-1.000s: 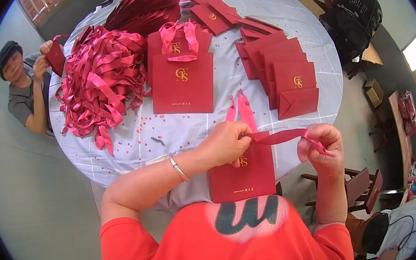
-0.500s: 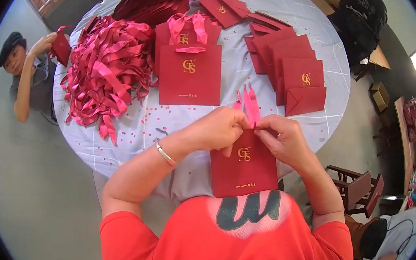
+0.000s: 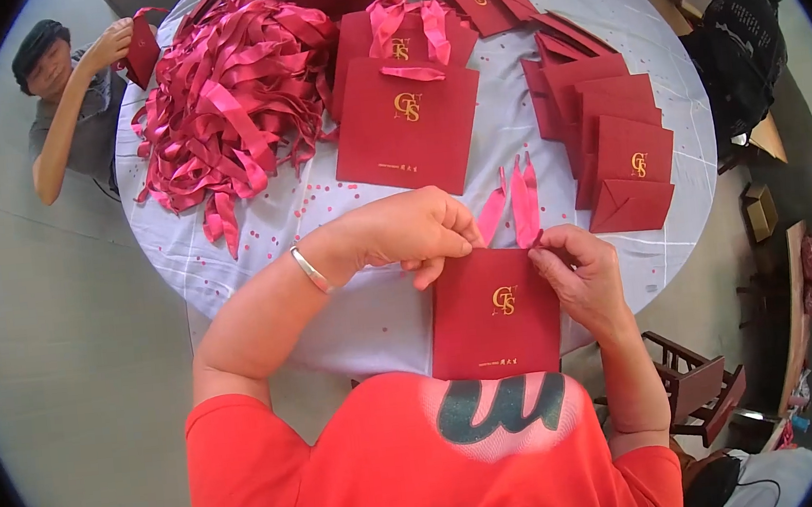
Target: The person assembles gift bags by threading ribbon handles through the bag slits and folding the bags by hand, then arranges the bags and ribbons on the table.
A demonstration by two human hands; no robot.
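Note:
A red paper gift bag [image 3: 492, 333] with a gold emblem stands against my shirt at the table's near edge. My left hand [image 3: 423, 230], a silver bangle on its wrist, is closed in a pinch at the bag's top left corner, by the base of a pink ribbon [image 3: 493, 218]. At the top right corner my right hand [image 3: 579, 271] pinches the rim between thumb and fingers. The ribbon's two ends stick up past the bag's top. Whether the left fingertips grip ribbon as well as paper is hidden.
A heap of pink ribbons [image 3: 235, 104] lies at the left of the round table [image 3: 323, 305]. Finished-looking bags with ribbon handles [image 3: 408, 126] lie mid-table; folded red bags [image 3: 632, 163] overlap at right. One person [image 3: 75, 119] holds a small red bag; another [image 3: 738, 46] bends over.
My hands have moved apart from the middle of the bag's top edge to its two corners. The ribbon ends have spread apart. The whole view has shifted slightly.

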